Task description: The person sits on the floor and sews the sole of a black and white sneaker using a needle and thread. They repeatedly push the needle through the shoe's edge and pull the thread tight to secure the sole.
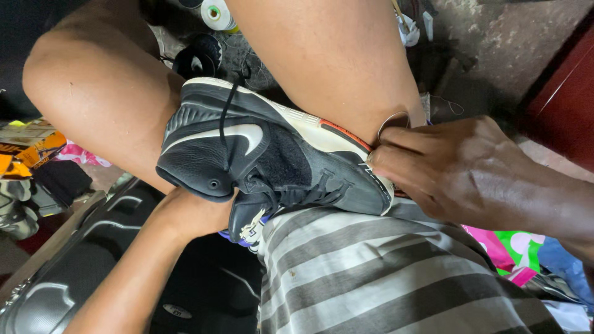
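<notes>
While the black high-top sneaker [266,158] lies on its side across my lap, wedged between my bare knees and resting on my grey striped shorts [377,272], my right hand [458,170] is pinched down tight at the toe end. Fingertips [380,162] are closed narrow right where the white midsole with its orange line meets the upper, and a thin curved needle or wire loop [396,117] arcs up just above them. I cannot tell whether any thread runs from it.

My left hand [192,213] is tucked under the collar and heel of the shoe, mostly hidden by it, so I cannot tell how the grip is set there; it looks to be bracing the shoe from below.

Risk as I judge it: that curved point sits touching close to my thigh, so a slip off the tough sole edge could send it into skin or into my own fingertips. The shoe is only clamped by knees and one hidden hand, so a hard push could roll it. The loose black lace [226,117] trailing over the side could snag too.

Shoe relative to grip: toe seam right under the right fingertips, the heel over the left hand. A white thread spool [216,13] sits on the floor beyond my knees, well apart.
</notes>
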